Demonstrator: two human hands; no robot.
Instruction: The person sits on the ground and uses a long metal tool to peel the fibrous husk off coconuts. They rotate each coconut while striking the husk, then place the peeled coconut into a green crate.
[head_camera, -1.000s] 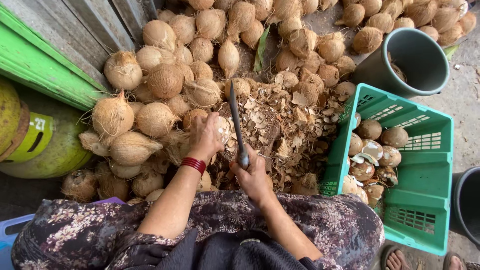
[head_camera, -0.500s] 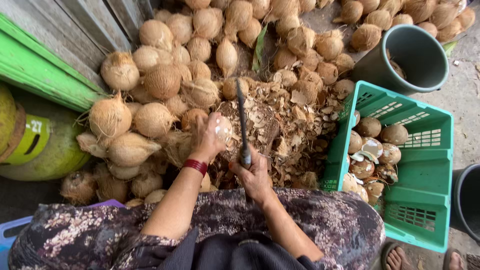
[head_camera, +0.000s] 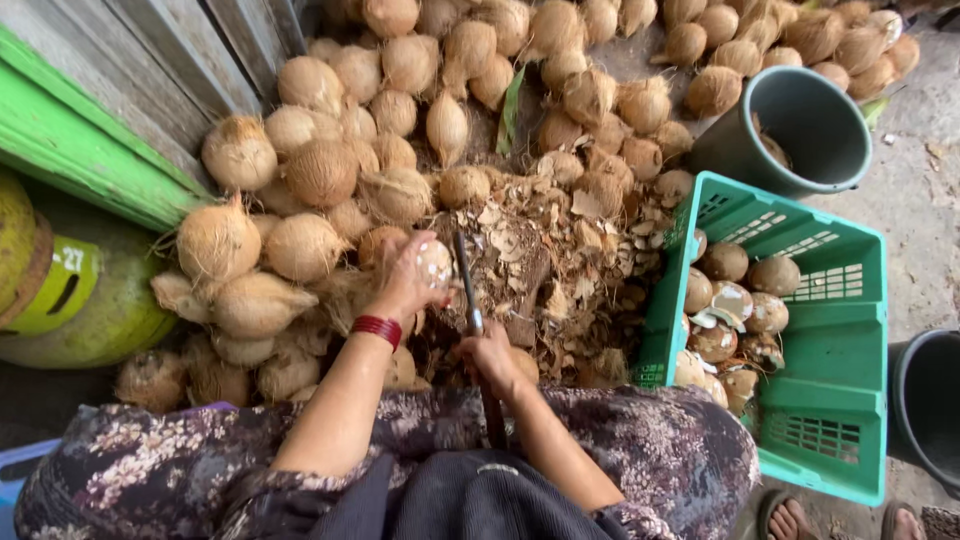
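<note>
Unhusked coconuts pile (head_camera: 300, 200) sitting at 10 o'clock, mostly untouched. Left hand (head_camera: 410, 280) gripping a part-peeled coconut (head_camera: 436, 262) at center; right hand (head_camera: 490, 352) clenching a long blade (head_camera: 466, 290). Green crate (head_camera: 840, 330) at 3 o'clock holding several peeled ones, partly filled.

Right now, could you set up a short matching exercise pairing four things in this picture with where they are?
Things:
1. Peeled coconut
2. Long knife
3. Green crate
4. Grey bucket

Places:
A. In the grip of the right hand
B. Beyond the crate, beside the coconut heap
C. In the grip of the left hand
D. To the person's right, holding peeled coconuts

Pairs: 1-C, 2-A, 3-D, 4-B
</note>
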